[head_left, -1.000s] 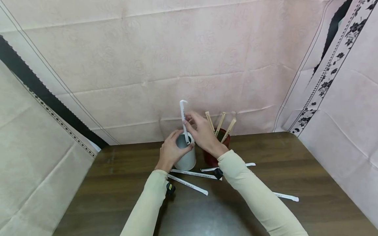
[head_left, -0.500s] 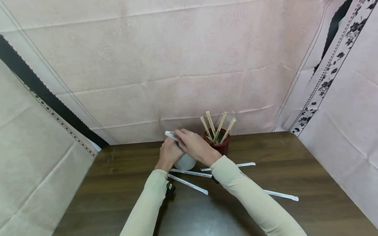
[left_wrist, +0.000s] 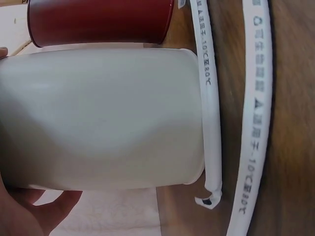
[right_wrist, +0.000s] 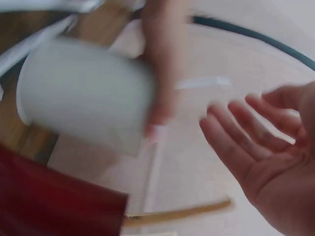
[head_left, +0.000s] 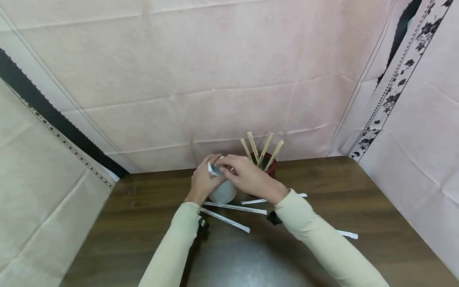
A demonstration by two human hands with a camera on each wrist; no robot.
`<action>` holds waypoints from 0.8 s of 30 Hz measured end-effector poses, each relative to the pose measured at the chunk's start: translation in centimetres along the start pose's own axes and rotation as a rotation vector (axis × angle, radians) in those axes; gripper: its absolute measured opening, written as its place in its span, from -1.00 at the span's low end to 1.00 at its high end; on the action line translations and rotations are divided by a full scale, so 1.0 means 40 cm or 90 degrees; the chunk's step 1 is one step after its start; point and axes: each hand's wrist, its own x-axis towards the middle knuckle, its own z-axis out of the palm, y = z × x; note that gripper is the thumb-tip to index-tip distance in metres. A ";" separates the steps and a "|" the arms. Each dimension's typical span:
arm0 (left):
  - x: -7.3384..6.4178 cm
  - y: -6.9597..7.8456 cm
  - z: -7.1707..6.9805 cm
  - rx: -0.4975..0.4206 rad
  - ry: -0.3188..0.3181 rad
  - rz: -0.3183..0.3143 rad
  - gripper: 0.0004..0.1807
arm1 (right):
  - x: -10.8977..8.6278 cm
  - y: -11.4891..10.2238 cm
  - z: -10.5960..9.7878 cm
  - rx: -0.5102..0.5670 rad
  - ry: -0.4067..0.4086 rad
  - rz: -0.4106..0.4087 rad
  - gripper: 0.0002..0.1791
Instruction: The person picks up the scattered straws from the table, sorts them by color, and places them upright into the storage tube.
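Note:
My left hand [head_left: 203,181] grips the upper part of an upright white cup [head_left: 223,194], with the fingers around its rim. In the left wrist view the cup's smooth side [left_wrist: 103,118] fills much of the picture. A white paper-wrapped straw [head_left: 211,170] leans out of the cup's mouth past my left hand; its lower part is hidden. My right hand [head_left: 247,175] is just right of the rim. Seen from the right wrist, that hand [right_wrist: 266,137] has loosely bent fingers apart from the cup, with nothing visibly held.
A dark red cup [head_left: 271,170] holding several tan-wrapped straws [head_left: 264,148] stands behind the right hand. Several white-wrapped straws lie on the brown table [head_left: 143,231], including one straw [head_left: 226,220] in front of the white cup. A pale cloth [head_left: 215,79] hangs behind the table.
The white straw, held upright by my right hand a second ago, has tipped left and down into the cup. My right hand has since come off it. The view shifts slightly.

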 end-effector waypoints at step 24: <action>0.034 -0.053 -0.044 -0.084 -0.080 0.139 -0.23 | -0.588 0.335 -0.176 0.092 -0.181 0.239 -0.77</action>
